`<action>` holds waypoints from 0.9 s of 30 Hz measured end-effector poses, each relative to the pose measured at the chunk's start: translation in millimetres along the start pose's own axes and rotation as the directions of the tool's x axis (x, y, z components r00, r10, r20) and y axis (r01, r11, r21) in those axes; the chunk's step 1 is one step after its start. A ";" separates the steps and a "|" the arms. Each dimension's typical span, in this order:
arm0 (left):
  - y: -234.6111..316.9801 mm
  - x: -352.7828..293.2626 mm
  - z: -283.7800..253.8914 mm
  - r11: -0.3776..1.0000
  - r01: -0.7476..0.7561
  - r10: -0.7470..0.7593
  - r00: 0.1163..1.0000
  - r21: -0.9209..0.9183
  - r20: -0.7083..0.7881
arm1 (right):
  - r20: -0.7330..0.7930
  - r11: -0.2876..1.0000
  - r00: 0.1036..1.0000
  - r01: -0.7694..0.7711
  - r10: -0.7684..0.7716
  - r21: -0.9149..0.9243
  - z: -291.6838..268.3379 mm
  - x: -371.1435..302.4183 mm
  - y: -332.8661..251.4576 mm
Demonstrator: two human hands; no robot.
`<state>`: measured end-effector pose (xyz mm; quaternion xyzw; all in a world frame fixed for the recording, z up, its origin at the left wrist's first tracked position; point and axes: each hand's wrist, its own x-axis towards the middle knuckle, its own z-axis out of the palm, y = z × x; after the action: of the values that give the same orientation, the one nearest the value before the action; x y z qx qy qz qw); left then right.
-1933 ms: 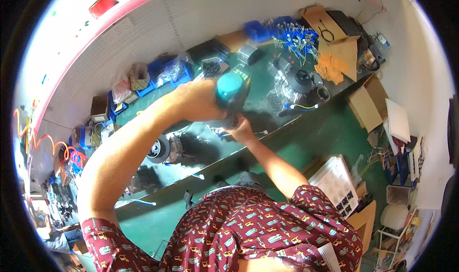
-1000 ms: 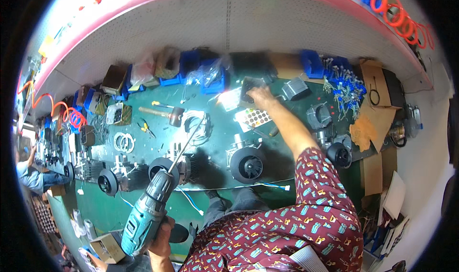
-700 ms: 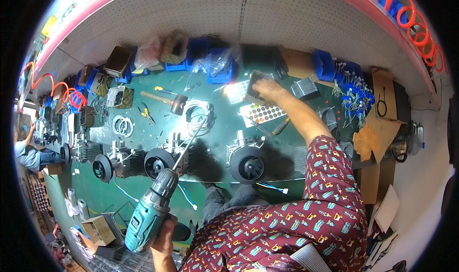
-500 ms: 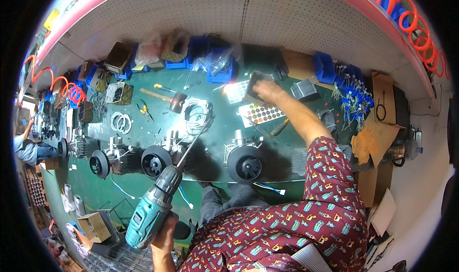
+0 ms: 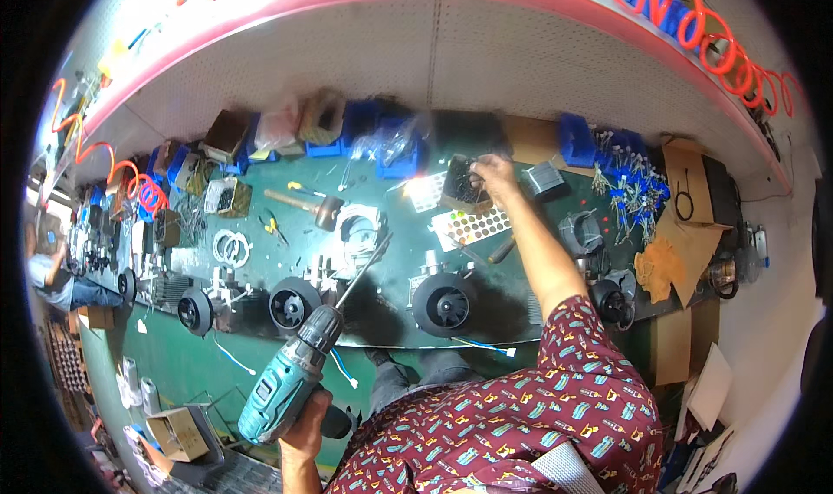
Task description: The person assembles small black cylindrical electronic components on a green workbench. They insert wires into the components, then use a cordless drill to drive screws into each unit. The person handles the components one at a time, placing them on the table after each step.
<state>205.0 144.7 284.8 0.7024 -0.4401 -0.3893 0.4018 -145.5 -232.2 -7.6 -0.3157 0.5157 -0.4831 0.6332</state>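
Observation:
My left hand [image 5: 305, 431] grips the handle of a teal cordless drill [image 5: 291, 381] low at the front, its long bit [image 5: 364, 268] pointing up over the green bench edge. My right hand [image 5: 492, 172] reaches across the bench, fingers curled into a small dark parts box [image 5: 460, 182]; whether it holds a piece I cannot see. Three round black fan units stand along the bench front: one [image 5: 442, 303] below my right forearm, one [image 5: 291, 303] beside the drill bit, one [image 5: 196, 309] further left. A perforated tray [image 5: 473, 227] lies under my right wrist.
Blue parts bins [image 5: 395, 151] and cardboard boxes line the back of the bench. A hammer [image 5: 304, 203], coiled white wire [image 5: 357, 229] and pliers lie mid-bench. Blue-capped connectors [image 5: 638, 186] and cardboard sit right. Another person [image 5: 52, 273] works at far left. Boxes [image 5: 178, 429] stand on the floor.
Earlier the drill was raised over the bench with both hands near it. Now my left hand holds it low at the front and my right hand has reached into the dark box.

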 end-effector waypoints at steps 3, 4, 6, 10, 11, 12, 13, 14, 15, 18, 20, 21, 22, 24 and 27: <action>-7.1 4.0 -4.0 0.998 -0.055 0.054 0.998 -0.027 -0.018 | 0.084 0.929 0.996 -0.016 -0.016 0.371 1.9 -16.9 -12.5; -3.9 3.3 -5.4 0.999 -0.015 0.015 1.000 -0.041 -0.001 | 0.017 0.898 0.994 -0.104 0.107 0.428 9.2 -21.3 -17.8; -16.0 6.3 -7.9 0.996 -0.082 0.082 0.997 0.020 0.001 | 0.109 0.812 0.974 -0.225 0.198 0.539 13.0 -13.7 -21.7; -21.9 12.6 -13.6 0.994 -0.098 0.096 0.995 0.057 0.043 | 0.203 0.715 0.951 -0.309 0.233 0.627 5.2 -2.9 -9.8; -19.7 11.1 -14.8 0.997 -0.070 0.069 0.997 0.024 0.046 | 0.217 0.697 0.947 -0.322 0.239 0.640 12.1 -10.6 -17.0; -19.9 11.4 -16.4 0.999 -0.051 0.051 0.998 -0.005 0.048 | 0.186 0.716 0.956 -0.292 0.225 0.634 17.4 -19.6 -24.5; -19.6 14.4 -18.5 0.997 -0.078 0.078 0.994 -0.002 0.071 | 0.194 0.733 0.960 -0.279 0.201 0.620 14.7 -28.8 -31.4; -19.7 16.8 -21.8 0.995 -0.099 0.098 0.991 0.002 0.091 | 0.139 0.798 0.969 -0.246 0.203 0.550 17.2 -38.9 -38.4; -21.0 20.3 -25.0 0.993 -0.121 0.119 0.986 0.007 0.113 | 0.082 0.854 0.976 -0.214 0.199 0.475 19.8 -48.6 -46.0; -26.9 34.2 -34.4 0.986 -0.164 0.164 0.975 -0.017 0.151 | 0.147 0.947 0.988 -0.087 0.043 0.310 27.8 -92.5 -74.2; -21.9 40.8 -42.1 0.952 -0.303 0.291 0.938 0.040 0.186 | 0.168 0.942 0.986 -0.040 -0.017 0.333 33.6 -136.8 -91.0; -18.6 40.4 -48.0 0.970 -0.242 0.240 0.951 -0.014 0.195 | 0.134 0.935 0.991 -0.021 -0.028 0.353 47.1 -162.9 -101.8; -17.9 43.2 -54.0 0.966 -0.256 0.260 0.942 -0.045 0.211 | 0.120 0.939 0.992 -0.005 -0.039 0.343 59.0 -188.0 -111.9; -24.1 46.8 -63.5 0.955 -0.289 0.297 0.927 -0.071 0.227 | 0.149 0.939 0.986 0.014 -0.069 0.345 73.8 -223.7 -112.1; -18.2 47.4 -89.6 0.976 -0.203 0.217 0.911 -0.075 0.351 | 0.192 0.931 0.981 -0.063 -0.008 0.359 99.9 -283.1 -90.5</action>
<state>305.9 125.6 292.7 0.5611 -0.5715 -0.4729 0.3673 -76.1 -6.8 199.1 -0.2305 0.3589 -0.5290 0.7336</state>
